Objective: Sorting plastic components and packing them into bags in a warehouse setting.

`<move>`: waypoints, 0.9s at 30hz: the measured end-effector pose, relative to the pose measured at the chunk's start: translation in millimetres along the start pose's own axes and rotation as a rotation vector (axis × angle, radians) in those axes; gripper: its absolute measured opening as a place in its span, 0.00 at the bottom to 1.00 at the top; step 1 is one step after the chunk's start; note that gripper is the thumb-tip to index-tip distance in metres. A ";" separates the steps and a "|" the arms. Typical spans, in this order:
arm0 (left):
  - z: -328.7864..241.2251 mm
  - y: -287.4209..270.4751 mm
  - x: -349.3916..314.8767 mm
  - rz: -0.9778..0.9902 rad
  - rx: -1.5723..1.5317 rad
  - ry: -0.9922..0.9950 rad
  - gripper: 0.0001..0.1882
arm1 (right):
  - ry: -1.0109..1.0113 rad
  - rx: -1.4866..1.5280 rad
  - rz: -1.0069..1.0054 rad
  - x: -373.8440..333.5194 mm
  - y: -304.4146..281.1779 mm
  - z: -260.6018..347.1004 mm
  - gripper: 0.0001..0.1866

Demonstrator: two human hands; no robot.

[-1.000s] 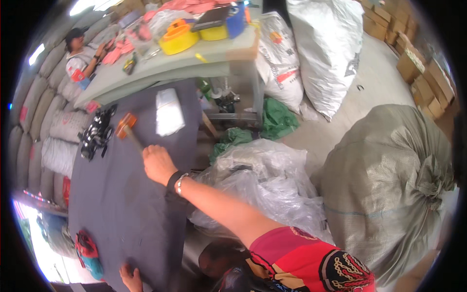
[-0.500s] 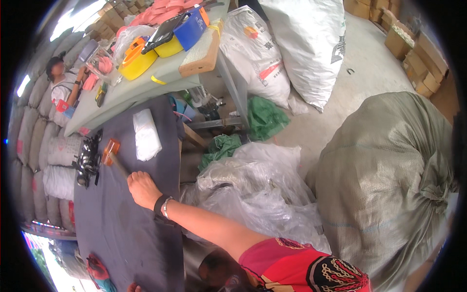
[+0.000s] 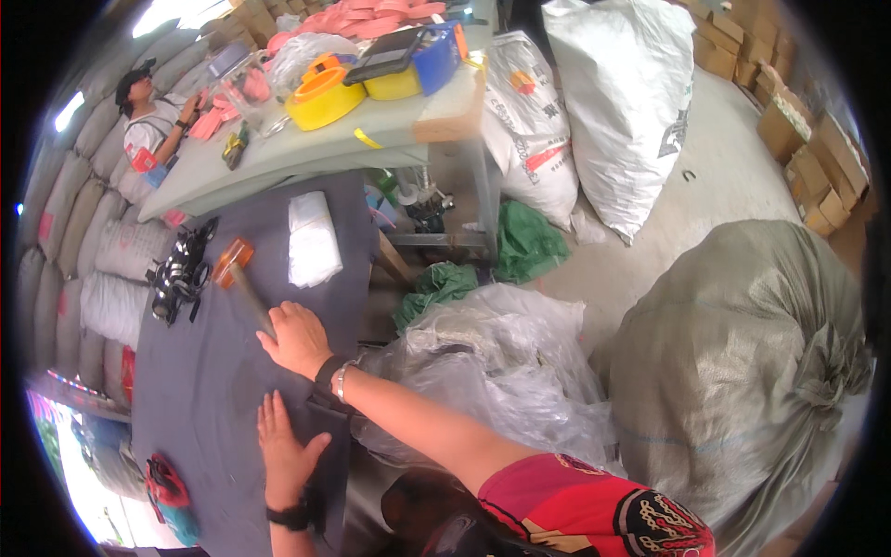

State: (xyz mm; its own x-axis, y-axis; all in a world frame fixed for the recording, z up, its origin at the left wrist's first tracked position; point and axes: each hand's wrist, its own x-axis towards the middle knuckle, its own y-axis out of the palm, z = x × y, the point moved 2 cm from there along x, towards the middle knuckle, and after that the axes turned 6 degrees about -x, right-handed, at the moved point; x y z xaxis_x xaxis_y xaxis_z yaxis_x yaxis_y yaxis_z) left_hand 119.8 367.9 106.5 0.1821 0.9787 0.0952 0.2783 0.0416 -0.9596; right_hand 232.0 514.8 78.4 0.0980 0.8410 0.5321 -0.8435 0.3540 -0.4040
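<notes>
An orange-headed mallet [image 3: 234, 264] lies on the dark grey cloth covering the table, its handle pointing toward me. My right hand [image 3: 297, 342] rests at the handle's end with thumb and fingers spread, not wrapped round it. Below it, my left hand [image 3: 286, 449] is held flat over the cloth, fingers stretched and empty. A folded stack of white plastic sheets or bags [image 3: 314, 239] lies to the right of the mallet head. Left of the mallet is a black device with straps [image 3: 180, 275], whose kind I cannot make out.
A red and teal cloth item [image 3: 171, 498] sits at the near left edge. Beyond, a table bears yellow tape rolls [image 3: 325, 97] and pink strips [image 3: 357, 19]. A person [image 3: 148, 121] stands far left. Clear plastic [image 3: 501, 362] and a large woven sack [image 3: 742, 362] stand to the right.
My right hand's grip on the mallet handle has loosened, its fingers now spread. My left hand has come up from the lower edge onto the cloth area. The view has shifted slightly.
</notes>
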 end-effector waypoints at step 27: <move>-7.0 13.6 11.3 0.026 0.220 -0.170 0.45 | 0.725 -0.522 0.921 -195.1 -95.7 -344.6 0.32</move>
State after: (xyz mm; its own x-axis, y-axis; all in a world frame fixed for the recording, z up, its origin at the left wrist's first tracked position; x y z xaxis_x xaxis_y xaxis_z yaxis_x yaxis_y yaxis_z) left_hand 132.2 378.1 96.3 0.0204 0.9989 0.0421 0.0604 0.0408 -0.9973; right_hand 475.6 457.9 -243.1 -0.0059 0.8310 -0.5563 -0.4630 -0.4954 -0.7350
